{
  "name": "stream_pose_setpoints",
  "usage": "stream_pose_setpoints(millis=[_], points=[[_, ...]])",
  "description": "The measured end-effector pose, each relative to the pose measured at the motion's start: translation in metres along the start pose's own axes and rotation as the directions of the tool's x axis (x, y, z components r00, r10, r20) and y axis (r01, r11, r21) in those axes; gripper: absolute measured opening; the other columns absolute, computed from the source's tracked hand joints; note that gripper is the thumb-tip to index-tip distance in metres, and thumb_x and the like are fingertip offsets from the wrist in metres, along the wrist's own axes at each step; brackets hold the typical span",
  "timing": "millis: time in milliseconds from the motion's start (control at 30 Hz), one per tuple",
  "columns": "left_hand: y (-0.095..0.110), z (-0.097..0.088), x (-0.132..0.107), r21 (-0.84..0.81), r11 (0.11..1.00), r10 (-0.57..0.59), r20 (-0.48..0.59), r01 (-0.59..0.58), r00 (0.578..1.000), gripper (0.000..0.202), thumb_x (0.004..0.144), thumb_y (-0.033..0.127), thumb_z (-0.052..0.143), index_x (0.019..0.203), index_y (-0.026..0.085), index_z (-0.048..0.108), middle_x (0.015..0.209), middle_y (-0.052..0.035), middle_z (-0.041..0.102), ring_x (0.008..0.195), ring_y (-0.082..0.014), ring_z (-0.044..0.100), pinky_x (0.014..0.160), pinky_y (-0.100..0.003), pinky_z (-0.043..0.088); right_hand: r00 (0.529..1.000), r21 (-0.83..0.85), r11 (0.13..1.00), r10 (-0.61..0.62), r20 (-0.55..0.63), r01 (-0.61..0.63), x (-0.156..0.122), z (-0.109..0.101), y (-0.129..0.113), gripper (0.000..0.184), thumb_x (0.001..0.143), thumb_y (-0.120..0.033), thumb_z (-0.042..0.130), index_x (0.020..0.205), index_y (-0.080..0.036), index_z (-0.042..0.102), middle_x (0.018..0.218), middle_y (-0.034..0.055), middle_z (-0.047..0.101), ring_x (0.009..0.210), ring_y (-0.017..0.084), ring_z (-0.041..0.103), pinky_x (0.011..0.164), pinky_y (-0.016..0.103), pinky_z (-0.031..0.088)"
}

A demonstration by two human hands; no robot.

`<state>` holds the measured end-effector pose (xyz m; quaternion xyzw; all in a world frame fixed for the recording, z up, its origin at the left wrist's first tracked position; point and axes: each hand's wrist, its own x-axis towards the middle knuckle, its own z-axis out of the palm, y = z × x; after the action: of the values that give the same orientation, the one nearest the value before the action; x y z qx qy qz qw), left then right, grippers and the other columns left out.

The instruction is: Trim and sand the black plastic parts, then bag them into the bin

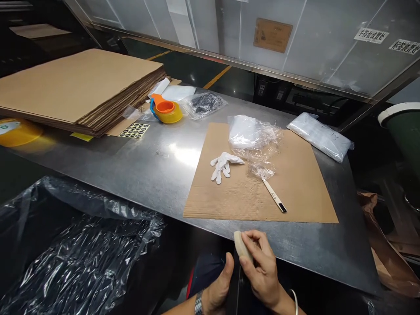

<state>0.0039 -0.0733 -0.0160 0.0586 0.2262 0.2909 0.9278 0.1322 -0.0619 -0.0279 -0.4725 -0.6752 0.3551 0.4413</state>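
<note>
A cream-coloured piece (pixel 240 246) with a curved edge is pinched between thumb and fingers of the right hand (pixel 262 269) by the near edge of the tabletop (pixel 147 170), while the left hand (pixel 217 288) is held beside it, thumb raised, its grip too hidden to tell.

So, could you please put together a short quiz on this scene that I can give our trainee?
1. Which hand holds the pale curved piece?
2. True or false: the white glove lies on the flat cardboard sheet.
3. The tape dispenser rests on:
A) the black plastic bag
B) the metal table
C) the green bin

Key:
1. The right hand, pinching it between thumb and fingers.
2. True.
3. B.
</note>
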Motion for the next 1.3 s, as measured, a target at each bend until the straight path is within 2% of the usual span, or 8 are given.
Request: stream_pose_setpoints(millis=[167,300,500,633,833,967,1100,1300], points=[[0.007,0.008,-0.004,0.018,0.999,0.048,-0.154,-0.046,0.987,0.049,0.078,0.048,0.057,0.119,0.020,0.056,0.103,-0.0116,0.068,0.101,-0.0276,0.061,0.092,-0.045,0.040,0.998,-0.047,0.999,-0.017,0.061,0.020,0.005,-0.010,-0.009,0.047,0.085,-0.016,0.049,0.130,-0.027,0.045,0.109,0.0084,0.045,0.099,0.021,0.047,0.081,0.040,0.046],[0.007,0.004,-0.005,0.114,0.987,0.144,-0.269,-0.116,0.952,0.050,0.080,0.054,0.050,0.112,0.019,0.062,0.094,-0.0095,0.070,0.089,-0.0241,0.065,0.086,-0.039,0.045,0.932,-0.063,0.973,-0.191,0.309,0.220,0.014,-0.039,-0.021,0.055,0.080,-0.013,0.051,0.133,-0.025,0.041,0.107,0.0090,0.044,0.098,0.023,0.045,0.079,0.043,0.045],[0.004,-0.001,0.000,0.303,0.953,0.125,-0.367,-0.009,0.922,0.070,0.077,0.068,0.039,0.121,0.015,0.055,0.071,-0.0076,0.069,0.060,-0.0206,0.063,0.057,-0.033,0.048,0.926,-0.119,0.957,-0.219,0.308,0.266,0.018,-0.057,-0.027,0.060,0.080,-0.006,0.047,0.136,-0.023,0.035,0.107,0.0101,0.044,0.101,0.023,0.045,0.081,0.042,0.045],[0.002,0.004,0.003,0.448,0.890,0.302,-0.450,-0.080,0.840,0.051,0.072,0.060,0.056,0.098,0.017,0.068,0.086,-0.0054,0.070,0.089,-0.0226,0.062,0.079,-0.032,0.047,0.886,-0.131,0.943,-0.233,0.401,0.307,0.026,-0.052,-0.030,0.056,0.080,-0.011,0.051,0.134,-0.020,0.039,0.107,0.0106,0.045,0.095,0.022,0.045,0.078,0.039,0.045],[0.008,0.006,0.010,0.169,0.985,0.097,-0.455,-0.021,0.885,0.060,0.083,0.059,0.037,0.113,0.012,0.058,0.058,-0.0050,0.064,0.042,-0.0146,0.055,0.043,-0.025,0.040,0.871,-0.115,0.969,-0.142,0.470,0.220,0.030,-0.076,-0.010,0.044,0.082,-0.014,0.051,0.125,-0.023,0.050,0.105,0.0083,0.048,0.094,0.020,0.046,0.079,0.036,0.044],[0.020,0.010,0.018,0.006,0.986,0.152,-0.411,-0.164,0.899,0.053,0.086,0.050,0.041,0.124,0.014,0.049,0.073,-0.0059,0.067,0.050,-0.0136,0.058,0.049,-0.024,0.045,0.923,-0.158,0.970,-0.116,0.367,0.185,0.028,-0.070,-0.015,0.047,0.082,-0.012,0.049,0.128,-0.022,0.046,0.106,0.0096,0.046,0.096,0.021,0.045,0.080,0.038,0.043],[0.032,0.016,0.025,-0.051,0.946,0.260,-0.475,-0.321,0.841,0.047,0.086,0.043,0.047,0.120,0.011,0.053,0.081,-0.0079,0.066,0.066,-0.0151,0.061,0.066,-0.026,0.048,0.860,-0.121,0.903,-0.342,0.379,0.412,0.025,-0.038,-0.034,0.049,0.080,-0.016,0.051,0.128,-0.014,0.043,0.101,0.0120,0.046,0.087,0.022,0.043,0.074,0.040,0.043],[0.040,0.018,0.027,-0.064,0.934,0.269,-0.524,-0.352,0.808,0.044,0.087,0.044,0.042,0.120,0.014,0.049,0.074,-0.0051,0.064,0.050,-0.0124,0.055,0.048,-0.024,0.044,0.840,-0.115,0.909,-0.314,0.442,0.400,0.018,-0.037,-0.032,0.049,0.080,-0.011,0.048,0.128,-0.014,0.042,0.101,0.0124,0.045,0.086,0.021,0.043,0.069,0.036,0.044]])
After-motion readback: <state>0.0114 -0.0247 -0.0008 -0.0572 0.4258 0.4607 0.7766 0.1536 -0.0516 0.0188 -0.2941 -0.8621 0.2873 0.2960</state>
